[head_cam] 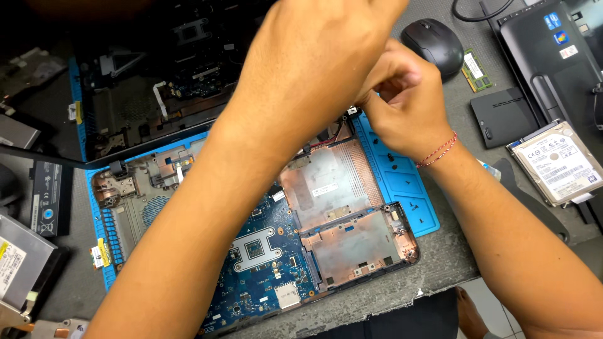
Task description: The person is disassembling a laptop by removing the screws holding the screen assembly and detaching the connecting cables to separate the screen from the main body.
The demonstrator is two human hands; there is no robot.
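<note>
While left hand (314,63) blocks frame centre, finger state indiscernible | right hand (402,100) fingers pressed together at opened laptop base (326,213) top edge, mid-frame | mouse (433,44), hard drive (556,163) right on surface (440,263).

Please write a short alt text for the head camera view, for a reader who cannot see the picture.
Two bare hands, left hand and right hand, meet above an opened laptop base with its blue circuit board exposed, lying on a blue mat. A black mouse and a hard drive lie to the right.
</note>
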